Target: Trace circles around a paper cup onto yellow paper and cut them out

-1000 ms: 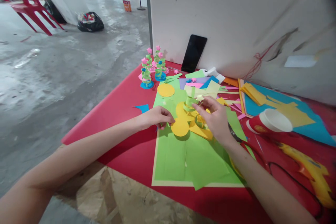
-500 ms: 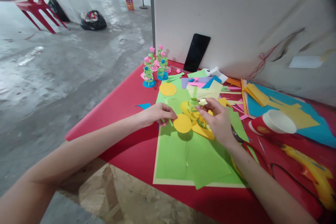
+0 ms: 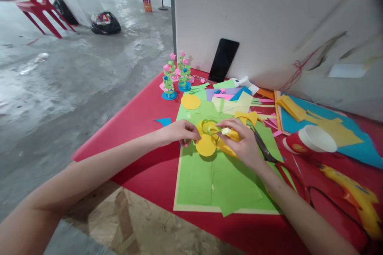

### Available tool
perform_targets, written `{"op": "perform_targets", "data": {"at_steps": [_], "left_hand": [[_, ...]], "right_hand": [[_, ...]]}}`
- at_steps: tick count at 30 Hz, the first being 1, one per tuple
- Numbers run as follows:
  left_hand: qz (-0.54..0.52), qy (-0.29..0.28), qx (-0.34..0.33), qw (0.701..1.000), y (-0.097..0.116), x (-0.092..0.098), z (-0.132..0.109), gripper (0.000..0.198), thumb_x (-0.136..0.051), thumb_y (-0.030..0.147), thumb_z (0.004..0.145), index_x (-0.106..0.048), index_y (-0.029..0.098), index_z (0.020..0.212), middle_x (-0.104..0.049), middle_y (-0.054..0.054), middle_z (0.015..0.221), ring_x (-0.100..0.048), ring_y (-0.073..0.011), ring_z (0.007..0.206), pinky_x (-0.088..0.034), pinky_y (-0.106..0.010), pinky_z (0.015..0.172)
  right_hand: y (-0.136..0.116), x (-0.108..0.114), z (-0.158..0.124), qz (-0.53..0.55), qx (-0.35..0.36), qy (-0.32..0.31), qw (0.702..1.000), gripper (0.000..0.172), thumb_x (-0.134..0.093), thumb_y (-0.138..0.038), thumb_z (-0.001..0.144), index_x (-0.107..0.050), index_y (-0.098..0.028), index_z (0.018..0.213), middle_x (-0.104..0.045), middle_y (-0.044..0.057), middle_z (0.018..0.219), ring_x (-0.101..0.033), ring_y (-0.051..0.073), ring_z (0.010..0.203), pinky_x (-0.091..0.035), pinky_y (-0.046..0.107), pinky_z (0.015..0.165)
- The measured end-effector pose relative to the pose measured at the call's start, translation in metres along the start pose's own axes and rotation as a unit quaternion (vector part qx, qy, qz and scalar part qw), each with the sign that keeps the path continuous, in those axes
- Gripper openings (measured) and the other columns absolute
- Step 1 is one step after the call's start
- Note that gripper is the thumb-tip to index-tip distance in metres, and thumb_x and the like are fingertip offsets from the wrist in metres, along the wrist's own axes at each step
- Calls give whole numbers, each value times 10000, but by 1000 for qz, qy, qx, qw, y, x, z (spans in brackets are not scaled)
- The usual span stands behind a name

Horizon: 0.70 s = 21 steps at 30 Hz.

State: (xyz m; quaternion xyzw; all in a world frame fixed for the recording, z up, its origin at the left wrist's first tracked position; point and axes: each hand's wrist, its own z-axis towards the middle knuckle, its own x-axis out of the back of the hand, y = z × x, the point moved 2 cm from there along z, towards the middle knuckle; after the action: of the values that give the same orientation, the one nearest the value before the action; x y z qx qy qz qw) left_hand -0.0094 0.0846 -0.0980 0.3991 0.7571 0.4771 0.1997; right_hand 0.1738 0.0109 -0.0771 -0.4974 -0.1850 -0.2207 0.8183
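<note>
My left hand (image 3: pixel 179 131) pinches the left edge of a yellow paper circle (image 3: pixel 206 146) lying on a green paper sheet (image 3: pixel 215 179). My right hand (image 3: pixel 241 139) is closed around a green paper spiral (image 3: pixel 209 127) and a small pale yellow piece (image 3: pixel 226 131), pressing them low onto yellow paper scraps just right of the circle. A second yellow circle (image 3: pixel 190 101) lies farther back on the green sheet.
Finished green spiral paper trees (image 3: pixel 175 76) stand at the far left of the red table (image 3: pixel 134 127). A black phone (image 3: pixel 223 60) leans on the white wall. Scissors (image 3: pixel 265 149), a red paper cup (image 3: pixel 309 140), and coloured paper piles (image 3: pixel 314 121) lie at right.
My right hand has come down from a raised position, bringing the green spiral down to the yellow scraps by the circle. My left hand has stayed on the circle's edge.
</note>
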Motion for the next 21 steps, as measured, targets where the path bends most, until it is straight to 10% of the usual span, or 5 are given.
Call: {"op": "perform_targets", "data": {"at_steps": [21], "left_hand": [[241,21,-29,970,3,21,-3,153,-587,270,690,-659,135,700,-562,34,497,-490,-65,413,-388,-155,451]], "right_hand": [[-2,5,-3,-70,-4,-30,997,164,-593,-111,776,-606,-196,916,-636,41,913,-562,194,865,-440,326,753]]}}
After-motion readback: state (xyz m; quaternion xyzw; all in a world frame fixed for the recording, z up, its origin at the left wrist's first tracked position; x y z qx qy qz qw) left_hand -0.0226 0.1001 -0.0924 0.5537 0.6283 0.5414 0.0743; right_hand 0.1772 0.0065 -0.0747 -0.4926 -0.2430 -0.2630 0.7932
